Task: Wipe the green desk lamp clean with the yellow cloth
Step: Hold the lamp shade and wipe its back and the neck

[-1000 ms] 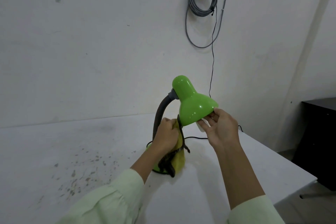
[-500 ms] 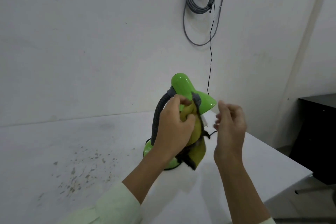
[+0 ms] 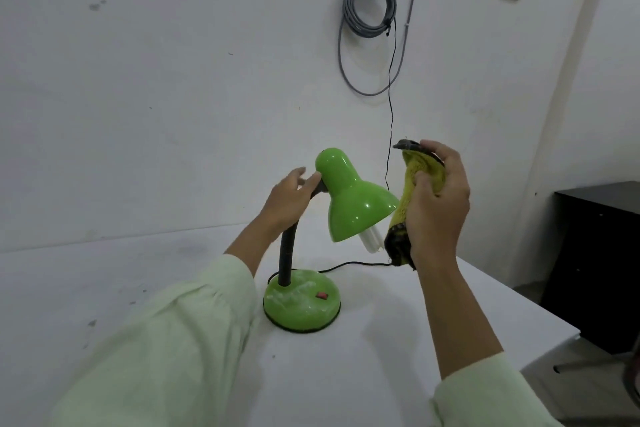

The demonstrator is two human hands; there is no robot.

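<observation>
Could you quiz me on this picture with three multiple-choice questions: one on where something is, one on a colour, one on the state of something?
1. Where is the yellow cloth?
A. on the table
B. in the right hand
C. draped over the shade

2. What colour is the switch on the lamp base?
A. red
B. blue
C. white

3. How does the base look?
A. spotless
B. covered by the cloth
C. smeared with whitish dust

Answers: 1 B, the fingers close round it beside the shade. 2 A, a small red rocker. 3 C, pale streaks show across its top.
</observation>
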